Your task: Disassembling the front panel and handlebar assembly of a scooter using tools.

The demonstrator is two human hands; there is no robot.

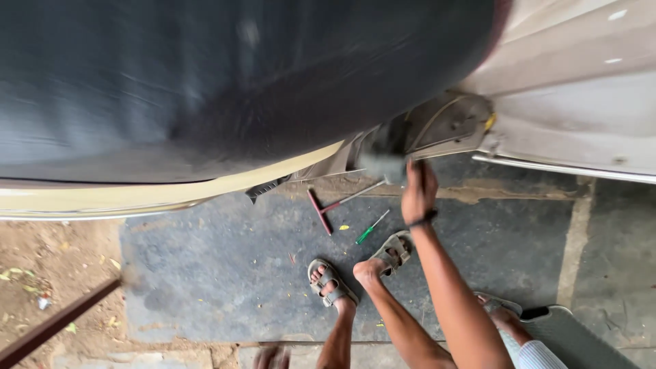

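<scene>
Left hand (270,357) blurs at the bottom edge, grip unreadable. Beyond it, a red T-handle wrench (321,210) and a green screwdriver (369,229) lie idle on the floor. Right hand (419,195) is up at a blurred grey part (383,164) under the car body (560,102), and I can't tell if it's grasped. It looks like fitting work, and the next move needs a steady hold.

The stone-slab floor (225,273), edged on the left by bare dirt (61,266) with scattered leaves, carries a red-handled T-shaped wrench (333,204), a green-handled screwdriver (371,228) just beside it, and two sandalled feet (355,270) nearby.
</scene>
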